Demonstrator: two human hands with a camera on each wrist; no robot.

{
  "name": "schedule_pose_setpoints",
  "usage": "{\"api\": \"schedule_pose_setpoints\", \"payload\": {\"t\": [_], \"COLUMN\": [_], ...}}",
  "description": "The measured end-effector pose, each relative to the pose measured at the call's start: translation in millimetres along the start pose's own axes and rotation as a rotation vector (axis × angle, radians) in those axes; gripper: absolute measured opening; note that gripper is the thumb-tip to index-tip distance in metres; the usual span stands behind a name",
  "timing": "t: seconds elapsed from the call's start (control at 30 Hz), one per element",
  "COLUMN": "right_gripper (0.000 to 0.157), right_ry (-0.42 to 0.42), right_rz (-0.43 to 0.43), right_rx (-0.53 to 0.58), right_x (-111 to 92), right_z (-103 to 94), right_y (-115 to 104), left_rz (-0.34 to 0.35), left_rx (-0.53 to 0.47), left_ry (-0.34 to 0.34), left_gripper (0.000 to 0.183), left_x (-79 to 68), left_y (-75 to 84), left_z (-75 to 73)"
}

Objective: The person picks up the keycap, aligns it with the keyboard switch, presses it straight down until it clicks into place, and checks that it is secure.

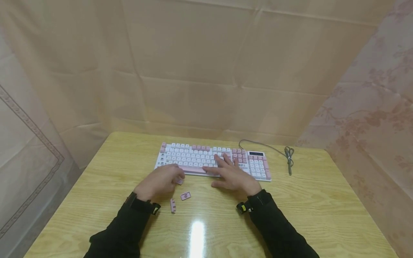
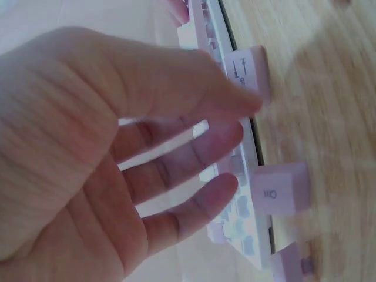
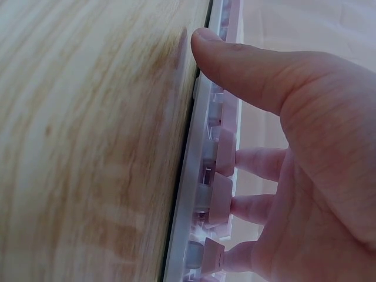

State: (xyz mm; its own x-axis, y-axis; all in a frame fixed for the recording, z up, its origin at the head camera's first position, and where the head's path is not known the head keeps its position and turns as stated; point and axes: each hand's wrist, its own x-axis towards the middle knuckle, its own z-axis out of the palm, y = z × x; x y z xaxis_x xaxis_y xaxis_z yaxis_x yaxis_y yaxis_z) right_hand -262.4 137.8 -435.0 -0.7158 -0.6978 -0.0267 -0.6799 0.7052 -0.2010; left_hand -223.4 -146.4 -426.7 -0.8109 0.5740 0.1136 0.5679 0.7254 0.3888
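Note:
Just off the front edge of a pink and white keyboard (image 1: 193, 154), the left hand (image 1: 161, 180) hovers with fingers bent loosely downward. Its thumb tip overlaps a pink keycap (image 2: 249, 70) with arrow marks in the left wrist view; the index finger is largely hidden behind the thumb. Another pink keycap (image 2: 282, 191) and one lying on its side (image 2: 288, 264) show beyond the fingers there. The right hand (image 1: 233, 176) lies over the keyboard's right-middle part with fingers spread. In the right wrist view its fingertips (image 3: 244, 207) touch pink keys, and the thumb extends over the front edge.
A grey cable (image 1: 264, 144) runs from the keyboard's back to a tied bundle (image 1: 289, 157) at right. The wooden table (image 1: 322, 200) meets a beige cloth (image 1: 193, 89) behind. Loose keycaps (image 1: 185, 195) lie near the left wrist.

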Motion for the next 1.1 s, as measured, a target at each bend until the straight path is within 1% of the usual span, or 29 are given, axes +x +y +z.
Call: {"api": "schedule_pose_setpoints", "payload": {"t": [0.1, 0.23, 0.6, 0.8, 0.9, 1.0, 1.1], "right_gripper": [0.054, 0.055, 0.055, 0.055, 0.055, 0.055, 0.055], "right_ry": [-0.007, -0.018, -0.019, -0.014, -0.011, -0.014, -0.014], "right_rz": [0.01, 0.024, 0.022, 0.016, 0.008, -0.001, -0.01], "right_rx": [0.0, 0.0, 0.003, -0.004, -0.014, 0.005, 0.033], "right_x": [0.8, 1.0, 1.0, -0.6, -1.3, -1.8, -2.1], "right_z": [0.8, 1.6, -0.6, -2.2, -2.5, -3.1, -3.3], "right_y": [0.3, 0.3, -0.6, 2.3, 2.6, 1.2, 0.1], "left_rz": [0.004, 0.007, -0.034, -0.049, -0.035, -0.011, -0.034], "left_rx": [-0.027, -0.016, -0.007, -0.028, -0.049, -0.066, -0.083], "left_ry": [-0.031, -0.066, -0.068, -0.069, -0.053, -0.027, -0.006], "left_gripper": [0.018, 0.021, 0.017, 0.015, 0.012, 0.01, 0.012], "left_x": [0.6, 2.0, 1.5, 4.3, 2.9, 0.2, -1.2], "left_y": [0.7, 0.3, -5.2, -3.6, -5.0, -9.9, -18.3], "left_z": [0.3, 2.8, 4.1, 1.7, -1.9, -10.0, -23.8]}}
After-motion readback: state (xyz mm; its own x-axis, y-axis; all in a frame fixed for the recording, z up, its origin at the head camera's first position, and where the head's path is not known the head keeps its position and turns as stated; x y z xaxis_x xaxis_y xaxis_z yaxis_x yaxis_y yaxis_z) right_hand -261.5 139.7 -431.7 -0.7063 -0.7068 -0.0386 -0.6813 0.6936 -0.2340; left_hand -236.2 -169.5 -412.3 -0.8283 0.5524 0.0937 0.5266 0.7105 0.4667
